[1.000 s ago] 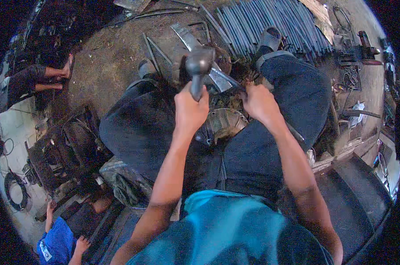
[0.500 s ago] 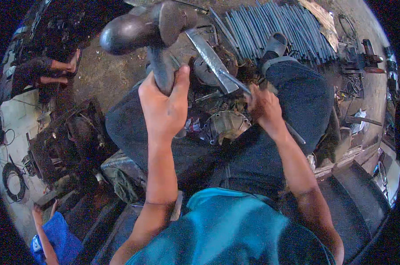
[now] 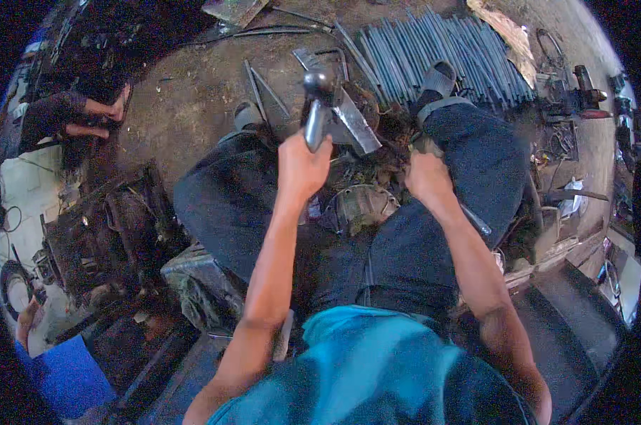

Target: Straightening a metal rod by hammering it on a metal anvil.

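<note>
My left hand [image 3: 303,166] is wrapped round the handle of a hammer [image 3: 318,86], its rounded dark head raised toward the camera. Behind the hammer, a flat silvery metal strip [image 3: 356,124] lies slanted on a dark block between my feet. My right hand [image 3: 428,173], beside my right knee, is closed on a long metal rod [image 3: 476,221]. One end shows past my wrist; the other runs toward the strip, and I cannot tell whether it grips or only touches it. Nearer me, between my legs, sits a cast metal housing [image 3: 363,205].
Many thin metal rods [image 3: 441,60] lie in a row beyond my right foot. Two loose bars [image 3: 264,88] lie near my left foot. Another person's bare legs [image 3: 94,117] show far left, and blue clothing [image 3: 72,375] low left. Machine parts [image 3: 586,92] stand far right.
The hammer has gone down and away from the camera, with my left hand moving right, over the metal strip. My right hand has barely shifted. The person in blue at lower left has moved.
</note>
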`<state>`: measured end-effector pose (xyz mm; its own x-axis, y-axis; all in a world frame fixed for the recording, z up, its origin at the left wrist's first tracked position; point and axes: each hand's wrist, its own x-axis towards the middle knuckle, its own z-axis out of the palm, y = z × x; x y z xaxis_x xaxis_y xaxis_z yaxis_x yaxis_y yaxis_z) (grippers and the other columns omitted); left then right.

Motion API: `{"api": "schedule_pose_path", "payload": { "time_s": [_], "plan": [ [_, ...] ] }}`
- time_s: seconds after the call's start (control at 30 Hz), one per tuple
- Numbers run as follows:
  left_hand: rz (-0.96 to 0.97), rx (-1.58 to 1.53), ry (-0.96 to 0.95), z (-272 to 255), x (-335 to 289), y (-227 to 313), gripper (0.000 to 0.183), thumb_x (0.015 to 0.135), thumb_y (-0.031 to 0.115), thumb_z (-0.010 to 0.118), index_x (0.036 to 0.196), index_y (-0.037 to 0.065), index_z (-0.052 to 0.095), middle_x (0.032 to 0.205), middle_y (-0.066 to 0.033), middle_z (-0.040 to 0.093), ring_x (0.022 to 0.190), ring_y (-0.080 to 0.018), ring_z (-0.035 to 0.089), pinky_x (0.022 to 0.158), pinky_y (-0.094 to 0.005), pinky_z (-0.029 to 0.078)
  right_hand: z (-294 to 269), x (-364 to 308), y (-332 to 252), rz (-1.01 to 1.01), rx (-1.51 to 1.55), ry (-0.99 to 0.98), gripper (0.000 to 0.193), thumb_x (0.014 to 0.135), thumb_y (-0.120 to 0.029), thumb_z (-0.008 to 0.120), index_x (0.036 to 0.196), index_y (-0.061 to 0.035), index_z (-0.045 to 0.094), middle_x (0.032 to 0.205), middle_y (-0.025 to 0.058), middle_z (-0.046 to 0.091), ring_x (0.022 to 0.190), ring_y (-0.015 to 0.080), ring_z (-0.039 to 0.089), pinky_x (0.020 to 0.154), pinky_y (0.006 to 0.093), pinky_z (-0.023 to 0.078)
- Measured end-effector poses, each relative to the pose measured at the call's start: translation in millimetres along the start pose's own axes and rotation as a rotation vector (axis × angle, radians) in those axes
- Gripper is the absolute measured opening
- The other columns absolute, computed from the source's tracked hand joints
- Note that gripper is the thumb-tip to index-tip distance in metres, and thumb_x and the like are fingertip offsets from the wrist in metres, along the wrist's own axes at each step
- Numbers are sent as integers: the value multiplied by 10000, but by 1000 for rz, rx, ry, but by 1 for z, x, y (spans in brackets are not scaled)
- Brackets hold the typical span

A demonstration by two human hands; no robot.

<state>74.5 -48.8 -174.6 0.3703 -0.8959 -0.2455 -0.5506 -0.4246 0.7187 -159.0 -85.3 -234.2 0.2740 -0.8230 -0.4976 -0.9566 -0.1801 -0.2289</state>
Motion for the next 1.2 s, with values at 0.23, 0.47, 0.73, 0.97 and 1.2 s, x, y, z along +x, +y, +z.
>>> {"api": "schedule_pose_path", "payload": {
  "time_s": [0.23, 0.47, 0.73, 0.97, 1.2],
  "plan": [
    [8, -305, 106, -51, -1, 55, 262, 849, 216, 652, 866, -43, 623, 619, -95, 551, 574, -138, 465, 580, -331, 433, -11, -24, -6, -133, 166, 353, 348, 783, -129, 578, 1100, 15, 585, 855, 234, 648, 772, 405, 648, 689, 499, 524],
    [55, -153, 68, -42, 0, 40, 252, 845, 200, 653, 873, -49, 626, 625, -124, 564, 570, -139, 468, 577, -339, 436, -12, -8, -8, -214, 21, 298, 373, 804, -199, 602, 1098, 30, 589, 840, 228, 646, 750, 404, 646, 661, 498, 525],
    [29, -127, 11, -22, -8, 29, 264, 836, 190, 652, 770, -52, 571, 563, -138, 519, 530, -149, 450, 546, -374, 421, -14, -6, -10, -106, 61, 48, 369, 770, -182, 617, 1079, 17, 585, 774, 237, 638, 741, 427, 636, 671, 512, 526],
    [125, -263, 122, -51, -20, 82, 221, 860, 160, 633, 788, -42, 577, 557, -83, 482, 544, -92, 413, 508, -312, 402, -11, 2, 1, -182, 166, 143, 260, 923, -283, 501, 945, -29, 553, 778, 249, 623, 741, 449, 606, 637, 540, 473],
    [-17, 105, -111, 39, 1, -43, 206, 793, 139, 641, 788, -63, 598, 745, -299, 601, 762, -463, 610, 652, -470, 480, -30, -2, -21, -89, 158, 45, 284, 921, -269, 519, 1009, -5, 576, 807, 266, 634, 791, 453, 626, 721, 540, 508]
  ]
}}
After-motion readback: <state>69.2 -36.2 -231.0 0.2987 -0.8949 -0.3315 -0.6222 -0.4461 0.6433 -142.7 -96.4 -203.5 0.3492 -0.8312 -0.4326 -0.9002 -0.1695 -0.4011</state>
